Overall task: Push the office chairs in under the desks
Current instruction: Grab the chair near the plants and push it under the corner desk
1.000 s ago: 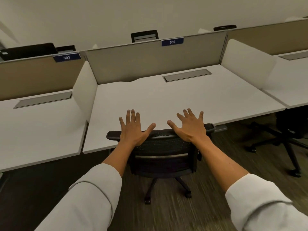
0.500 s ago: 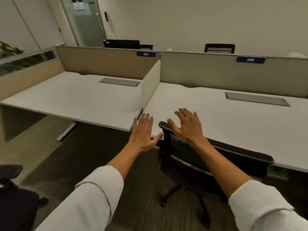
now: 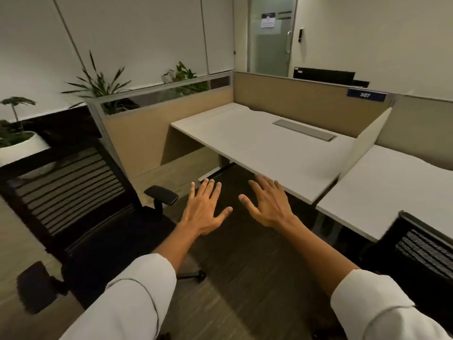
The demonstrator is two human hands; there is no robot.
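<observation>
A black mesh-back office chair [image 3: 73,200] stands on the floor at the left, away from the white desk marked 307 [image 3: 264,146], with one armrest [image 3: 161,195] toward me. Another black chair [image 3: 416,246] sits at the right edge, its back against the neighbouring white desk [image 3: 397,192]. My left hand [image 3: 206,209] and my right hand [image 3: 267,202] hover palm down in the air in front of desk 307, fingers spread, holding nothing. Neither hand touches a chair.
A tan partition [image 3: 289,99] with a 307 label runs behind the desk, and a white divider [image 3: 365,143] separates the two desks. Potted plants [image 3: 98,87] stand behind a low glass-topped screen at the left. A frosted glass door [image 3: 269,35] is at the back.
My view has swung left from desk 306 to desk 307. Both hands have come off the chair back at the right and now hang free; the left chair has come into view.
</observation>
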